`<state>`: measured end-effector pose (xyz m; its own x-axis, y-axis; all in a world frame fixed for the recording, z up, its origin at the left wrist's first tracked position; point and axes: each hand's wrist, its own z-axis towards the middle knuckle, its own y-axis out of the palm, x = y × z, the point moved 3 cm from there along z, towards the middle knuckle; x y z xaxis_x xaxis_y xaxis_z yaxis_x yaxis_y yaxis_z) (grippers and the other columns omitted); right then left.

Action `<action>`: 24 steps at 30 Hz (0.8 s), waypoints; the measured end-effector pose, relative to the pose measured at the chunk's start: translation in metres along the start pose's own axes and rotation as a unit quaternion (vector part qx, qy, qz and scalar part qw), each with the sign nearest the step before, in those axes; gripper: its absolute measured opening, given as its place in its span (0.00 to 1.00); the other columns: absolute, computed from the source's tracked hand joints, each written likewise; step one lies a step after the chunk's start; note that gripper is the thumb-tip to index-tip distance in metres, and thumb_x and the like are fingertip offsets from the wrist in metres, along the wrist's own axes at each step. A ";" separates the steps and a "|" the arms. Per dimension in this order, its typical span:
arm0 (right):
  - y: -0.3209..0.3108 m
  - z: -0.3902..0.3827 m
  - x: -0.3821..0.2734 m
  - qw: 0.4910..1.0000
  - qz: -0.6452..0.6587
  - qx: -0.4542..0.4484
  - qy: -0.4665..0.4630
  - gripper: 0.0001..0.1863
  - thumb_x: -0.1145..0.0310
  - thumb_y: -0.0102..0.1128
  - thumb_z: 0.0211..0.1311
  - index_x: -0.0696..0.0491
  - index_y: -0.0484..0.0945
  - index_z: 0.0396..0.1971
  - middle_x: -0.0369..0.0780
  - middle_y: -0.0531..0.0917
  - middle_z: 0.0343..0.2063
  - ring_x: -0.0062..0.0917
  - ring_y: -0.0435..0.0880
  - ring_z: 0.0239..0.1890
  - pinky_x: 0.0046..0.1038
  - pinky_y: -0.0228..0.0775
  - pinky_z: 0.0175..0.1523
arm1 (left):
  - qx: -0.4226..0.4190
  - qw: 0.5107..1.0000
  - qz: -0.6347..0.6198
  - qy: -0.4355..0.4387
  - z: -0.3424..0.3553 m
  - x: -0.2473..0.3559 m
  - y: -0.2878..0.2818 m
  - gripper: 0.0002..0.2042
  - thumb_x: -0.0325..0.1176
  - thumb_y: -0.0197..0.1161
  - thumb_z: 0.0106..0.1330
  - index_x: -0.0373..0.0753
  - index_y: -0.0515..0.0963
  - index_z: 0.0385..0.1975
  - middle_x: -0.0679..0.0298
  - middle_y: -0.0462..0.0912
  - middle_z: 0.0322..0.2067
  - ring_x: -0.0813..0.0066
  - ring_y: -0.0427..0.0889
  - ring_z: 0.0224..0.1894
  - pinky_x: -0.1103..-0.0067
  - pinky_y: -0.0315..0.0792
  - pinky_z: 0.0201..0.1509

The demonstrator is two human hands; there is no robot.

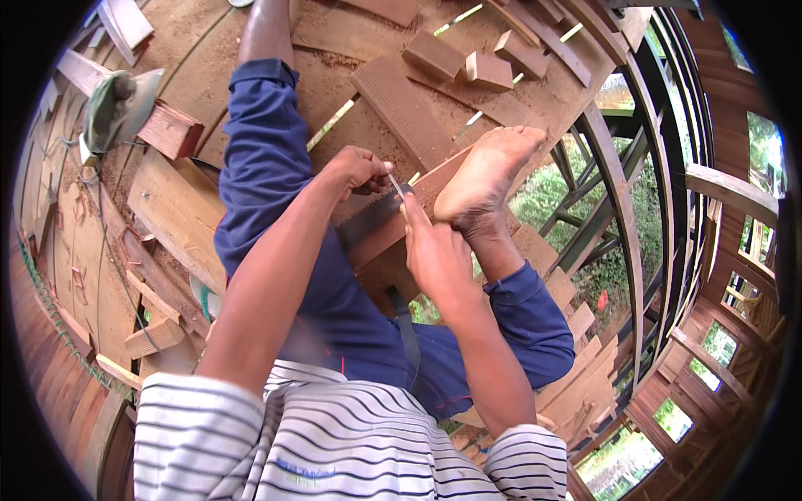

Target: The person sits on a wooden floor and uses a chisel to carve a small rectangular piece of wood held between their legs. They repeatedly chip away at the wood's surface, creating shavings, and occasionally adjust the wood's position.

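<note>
Between my two hands runs a thin metal file (pixel 396 184), slanting across the toothed edge of a dark saw blade (pixel 364 224). My left hand (pixel 359 171) pinches the file's far tip between thumb and fingers. Closed around its near end is my right hand (pixel 436 252), with the index finger stretched along it. The blade stands on edge against a reddish wooden board (pixel 378 240). My bare right foot (pixel 489 174) presses on that board's far end. The saw's handle cannot be made out.
Cut wood blocks (pixel 489 70) and a grooved plank (pixel 403 108) lie ahead on the sawdust-covered boards. A green cap (pixel 119 108) rests at the left near a squared timber (pixel 170 131). Open framing (pixel 614 179) drops away at the right, with greenery below.
</note>
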<state>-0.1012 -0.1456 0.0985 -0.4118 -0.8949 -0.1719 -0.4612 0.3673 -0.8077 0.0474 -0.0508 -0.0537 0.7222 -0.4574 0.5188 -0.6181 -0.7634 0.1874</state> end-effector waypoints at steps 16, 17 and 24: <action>-0.054 -0.146 0.018 0.926 0.267 0.262 -0.050 0.27 0.73 0.55 0.72 0.62 0.68 0.70 0.56 0.81 0.58 0.47 0.85 0.56 0.38 0.76 0.59 | 0.122 0.942 -0.217 0.224 -0.049 0.011 -0.037 0.10 0.39 0.56 0.80 0.38 0.78 0.43 0.65 0.84 0.34 0.78 0.82 0.33 0.79 0.78 0.38; -0.050 -0.156 0.018 0.923 0.292 0.250 -0.029 0.27 0.73 0.55 0.72 0.62 0.68 0.70 0.56 0.81 0.58 0.47 0.86 0.55 0.38 0.76 0.58 | 0.124 0.957 -0.158 0.210 -0.047 0.007 -0.035 0.10 0.39 0.57 0.80 0.38 0.78 0.43 0.65 0.84 0.33 0.78 0.81 0.33 0.79 0.77 0.37; -0.032 -0.196 0.006 0.919 0.270 0.284 -0.049 0.29 0.67 0.57 0.73 0.63 0.68 0.69 0.57 0.83 0.54 0.50 0.87 0.48 0.38 0.79 0.52 | 0.208 0.912 0.059 0.349 -0.075 0.014 -0.022 0.13 0.37 0.59 0.77 0.31 0.82 0.40 0.62 0.84 0.30 0.79 0.79 0.30 0.78 0.75 0.36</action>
<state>-0.2430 -0.1135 0.2336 -0.3742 -0.6495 -0.6619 0.2858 0.5983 -0.7486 0.0482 -0.0061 0.0118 0.1950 -0.2558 0.9469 -0.4030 -0.9010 -0.1604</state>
